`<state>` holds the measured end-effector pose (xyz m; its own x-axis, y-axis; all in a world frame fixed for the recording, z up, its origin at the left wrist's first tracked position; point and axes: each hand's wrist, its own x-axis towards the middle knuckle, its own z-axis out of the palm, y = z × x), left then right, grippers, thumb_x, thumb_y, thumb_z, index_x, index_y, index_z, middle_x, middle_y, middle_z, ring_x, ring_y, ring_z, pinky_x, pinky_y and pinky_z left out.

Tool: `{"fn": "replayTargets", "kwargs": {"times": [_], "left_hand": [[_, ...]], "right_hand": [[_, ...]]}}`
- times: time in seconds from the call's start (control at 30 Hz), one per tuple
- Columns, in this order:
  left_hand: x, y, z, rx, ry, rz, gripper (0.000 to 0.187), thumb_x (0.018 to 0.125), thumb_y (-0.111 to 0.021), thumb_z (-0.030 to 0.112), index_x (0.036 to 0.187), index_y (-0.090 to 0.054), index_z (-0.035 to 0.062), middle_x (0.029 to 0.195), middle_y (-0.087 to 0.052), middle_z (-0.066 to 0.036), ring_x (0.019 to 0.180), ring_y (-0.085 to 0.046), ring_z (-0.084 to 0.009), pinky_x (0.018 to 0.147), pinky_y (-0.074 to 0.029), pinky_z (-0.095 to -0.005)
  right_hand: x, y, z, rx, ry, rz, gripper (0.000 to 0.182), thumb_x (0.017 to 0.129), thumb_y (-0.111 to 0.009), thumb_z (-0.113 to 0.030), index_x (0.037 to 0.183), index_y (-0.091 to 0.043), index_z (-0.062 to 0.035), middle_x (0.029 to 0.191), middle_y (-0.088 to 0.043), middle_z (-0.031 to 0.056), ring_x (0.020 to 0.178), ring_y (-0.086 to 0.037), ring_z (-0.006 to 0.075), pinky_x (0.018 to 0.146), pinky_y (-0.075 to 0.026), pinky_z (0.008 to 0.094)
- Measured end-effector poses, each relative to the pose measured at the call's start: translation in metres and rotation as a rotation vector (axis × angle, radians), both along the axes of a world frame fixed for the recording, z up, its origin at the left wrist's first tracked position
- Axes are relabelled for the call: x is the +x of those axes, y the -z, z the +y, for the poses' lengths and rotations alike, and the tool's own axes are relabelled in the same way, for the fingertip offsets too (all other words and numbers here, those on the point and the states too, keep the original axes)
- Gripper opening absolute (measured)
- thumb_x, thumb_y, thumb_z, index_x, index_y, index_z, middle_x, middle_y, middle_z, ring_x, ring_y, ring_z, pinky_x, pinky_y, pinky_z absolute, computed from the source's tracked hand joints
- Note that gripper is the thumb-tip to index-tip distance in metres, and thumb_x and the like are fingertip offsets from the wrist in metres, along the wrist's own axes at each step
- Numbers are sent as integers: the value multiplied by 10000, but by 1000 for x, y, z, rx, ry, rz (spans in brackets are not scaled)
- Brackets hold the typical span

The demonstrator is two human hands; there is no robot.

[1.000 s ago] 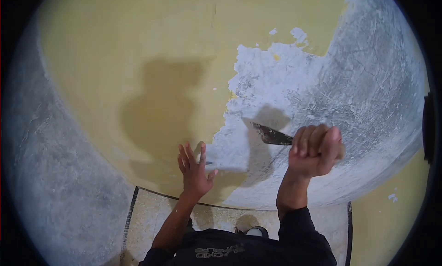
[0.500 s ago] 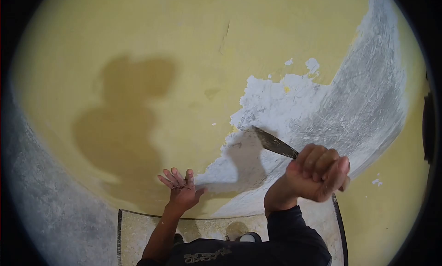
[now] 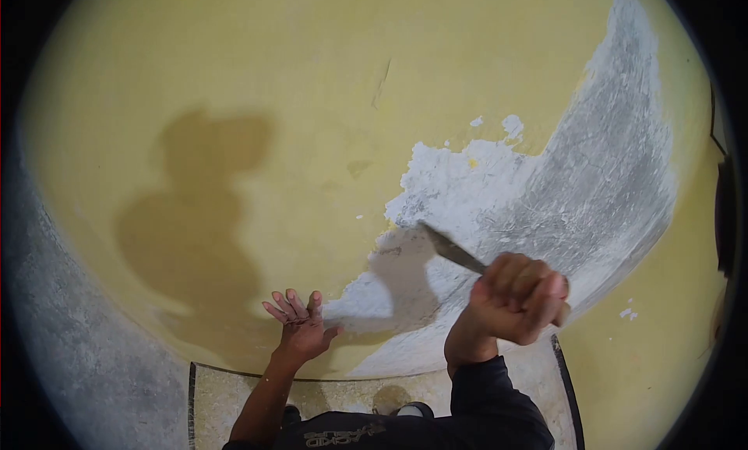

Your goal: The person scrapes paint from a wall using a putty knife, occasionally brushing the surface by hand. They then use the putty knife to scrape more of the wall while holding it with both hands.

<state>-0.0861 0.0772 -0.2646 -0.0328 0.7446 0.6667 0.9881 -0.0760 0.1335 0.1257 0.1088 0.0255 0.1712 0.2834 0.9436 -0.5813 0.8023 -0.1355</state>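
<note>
My right hand [image 3: 518, 298] is wrapped round the handle of a scraper [image 3: 452, 251], its blade slanting up and left. The blade's tip is at the ragged border between the yellow paint [image 3: 312, 146] and a stripped white-grey patch [image 3: 499, 201] of the wall. Lower left, my left hand [image 3: 302, 329] has its fingers spread over the wall, close to the patch's lower left end. Fine specks dot the left fingers. Most of the scraper's handle is hidden inside my right fist.
Several small bare spots, one of them a white chip mark [image 3: 512, 126], lie above the patch. A scuffed grey surface [image 3: 78, 317] runs down the left. Below is a paint-flecked floor [image 3: 222, 395] with dark borders, my shoes on it. Shadows fall across the wall.
The view has shifted slightly, so the wall patch appears farther left and lower. My right hand and the scraper have moved slightly left in view. The left hand stays spread.
</note>
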Motion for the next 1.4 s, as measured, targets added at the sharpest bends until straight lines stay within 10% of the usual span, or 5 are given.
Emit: {"fn": "replayTargets", "kwargs": {"times": [0.5, 1.4], "left_hand": [[-6, 18, 3, -37, 21, -15, 1166, 766, -677, 580, 1500, 60, 52, 1375, 398, -360, 1208, 409, -594, 865, 220, -769], [-6, 19, 2, -272, 2, -50, 1025, 805, -610, 608, 1467, -150, -25, 1330, 334, -465, 1166, 391, -655, 845, 207, -788]], "right_hand": [[-19, 13, 10, 10, -4, -75, 338, 932, -395, -85, 618, -292, -151, 465, -248, -32, 333, -192, 69, 292, -225, 229], [-20, -12, -11, -75, 5, -88, 480, 931, -530, -161, 531, -267, -128, 474, -361, 23, 394, -339, 135, 362, -300, 295]]}}
